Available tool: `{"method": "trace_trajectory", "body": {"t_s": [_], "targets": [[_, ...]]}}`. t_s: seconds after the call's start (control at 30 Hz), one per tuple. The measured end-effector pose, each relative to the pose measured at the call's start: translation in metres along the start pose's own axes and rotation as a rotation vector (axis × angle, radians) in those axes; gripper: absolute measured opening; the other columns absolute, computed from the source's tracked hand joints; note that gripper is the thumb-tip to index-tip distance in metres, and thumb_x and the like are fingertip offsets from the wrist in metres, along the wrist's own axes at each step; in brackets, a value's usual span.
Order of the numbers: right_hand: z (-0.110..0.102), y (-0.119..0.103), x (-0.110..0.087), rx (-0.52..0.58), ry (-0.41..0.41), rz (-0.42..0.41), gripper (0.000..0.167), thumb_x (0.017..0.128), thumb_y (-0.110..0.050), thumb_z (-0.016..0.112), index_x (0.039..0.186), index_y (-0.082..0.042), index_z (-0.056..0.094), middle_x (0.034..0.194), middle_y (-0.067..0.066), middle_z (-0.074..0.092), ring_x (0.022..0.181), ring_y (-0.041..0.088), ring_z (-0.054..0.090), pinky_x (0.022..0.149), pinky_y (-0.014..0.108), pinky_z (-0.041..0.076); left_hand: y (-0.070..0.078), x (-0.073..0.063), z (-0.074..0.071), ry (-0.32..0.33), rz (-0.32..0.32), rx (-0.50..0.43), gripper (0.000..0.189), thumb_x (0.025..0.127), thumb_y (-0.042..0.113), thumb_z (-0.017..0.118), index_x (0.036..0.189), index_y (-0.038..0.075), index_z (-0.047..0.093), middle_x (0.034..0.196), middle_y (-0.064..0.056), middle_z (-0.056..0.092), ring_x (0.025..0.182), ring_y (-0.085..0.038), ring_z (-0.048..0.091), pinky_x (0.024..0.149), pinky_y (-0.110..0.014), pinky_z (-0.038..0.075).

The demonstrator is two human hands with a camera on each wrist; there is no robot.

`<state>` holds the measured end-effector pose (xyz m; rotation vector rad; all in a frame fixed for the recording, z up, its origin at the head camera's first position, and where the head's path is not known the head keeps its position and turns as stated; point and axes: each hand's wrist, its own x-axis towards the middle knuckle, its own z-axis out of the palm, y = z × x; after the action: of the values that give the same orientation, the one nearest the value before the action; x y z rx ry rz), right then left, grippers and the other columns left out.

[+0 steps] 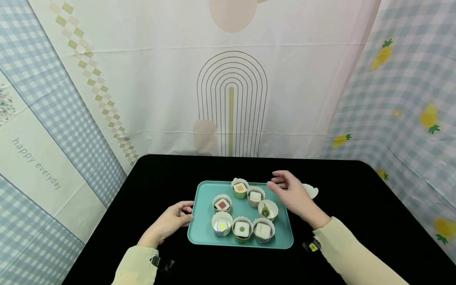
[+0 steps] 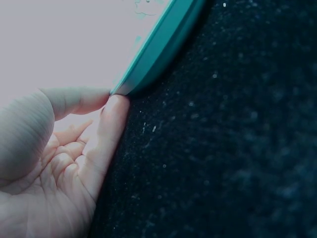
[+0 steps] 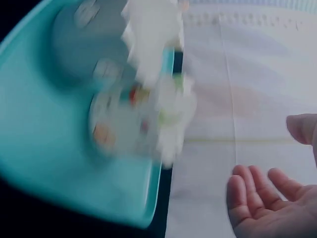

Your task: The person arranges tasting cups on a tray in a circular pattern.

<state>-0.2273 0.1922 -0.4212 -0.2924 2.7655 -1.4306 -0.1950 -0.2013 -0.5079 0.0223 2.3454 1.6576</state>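
Note:
My left hand is at the left edge of a teal tray. In the left wrist view its thumb and a finger pinch the tray's rim. My right hand hovers by the tray's far right corner, fingers loosely bent and nothing in them. On the tray stand several scalloped paper cake cups with small square white cakes inside, among them one with a red square top, one with an orange top and one with a green dot. A cup at the right holds something dark green.
Just beyond my right hand lies a white scalloped piece, partly hidden by it. The tray rests on a black-covered table. Patterned curtains hang behind and on both sides.

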Motion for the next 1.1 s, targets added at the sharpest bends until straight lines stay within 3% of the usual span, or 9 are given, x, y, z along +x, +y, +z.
{"method": "trace_trajectory", "body": {"t_s": [0.23,0.4,0.63,0.87,0.93,1.1], "targets": [[-0.039,0.034,-0.011,-0.034,0.185,0.019,0.066,0.106,-0.047,0.059,0.153,-0.003,0.045,0.144,0.024,0.055,0.127,0.037,0.056,0.101,0.048,0.051,-0.002,0.0,0.0,0.012,-0.003,0.0,0.048,0.102,0.008,0.066,0.149,0.007,0.056,0.12,-0.012,0.06,0.095,-0.02,0.064,0.088,-0.038,0.062],[-0.06,0.061,-0.014,-0.008,0.198,0.081,0.078,0.106,-0.052,0.056,0.159,0.0,0.033,0.158,0.03,0.036,0.142,0.048,0.037,0.111,0.061,0.04,-0.003,0.0,0.0,0.013,-0.001,-0.003,0.049,0.101,0.008,0.066,0.149,0.008,0.056,0.12,-0.011,0.061,0.095,-0.02,0.064,0.088,-0.039,0.062],[-0.073,0.089,-0.013,0.089,0.095,0.251,0.099,0.104,-0.06,0.053,0.166,0.002,0.008,0.168,0.034,0.012,0.153,0.053,0.019,0.12,0.066,0.032,-0.003,0.001,0.0,0.002,-0.002,-0.007,0.048,0.102,0.008,0.066,0.149,0.007,0.056,0.12,-0.012,0.06,0.095,-0.02,0.064,0.089,-0.039,0.062],[-0.075,0.11,-0.007,0.18,-0.083,0.378,0.107,0.103,-0.062,0.054,0.166,0.0,-0.008,0.167,0.037,0.005,0.156,0.054,0.012,0.124,0.069,0.024,-0.002,0.002,0.0,0.001,-0.005,-0.012,0.049,0.102,0.008,0.066,0.149,0.007,0.055,0.12,-0.012,0.06,0.096,-0.02,0.064,0.088,-0.039,0.062],[-0.074,0.118,-0.006,0.206,-0.144,0.383,0.104,0.105,-0.058,0.053,0.166,0.001,-0.008,0.166,0.037,0.008,0.155,0.054,0.015,0.124,0.068,0.024,-0.002,0.001,0.0,-0.005,-0.003,-0.01,0.049,0.102,0.009,0.066,0.15,0.007,0.055,0.121,-0.012,0.06,0.096,-0.021,0.064,0.089,-0.039,0.062],[-0.069,0.133,-0.004,0.26,-0.234,0.321,0.085,0.109,-0.043,0.056,0.164,0.004,0.01,0.16,0.031,0.03,0.149,0.05,0.033,0.123,0.066,0.03,-0.002,0.001,-0.002,-0.01,-0.004,-0.002,0.05,0.103,0.01,0.066,0.151,0.007,0.054,0.122,-0.013,0.059,0.097,-0.02,0.064,0.089,-0.039,0.062]]}}
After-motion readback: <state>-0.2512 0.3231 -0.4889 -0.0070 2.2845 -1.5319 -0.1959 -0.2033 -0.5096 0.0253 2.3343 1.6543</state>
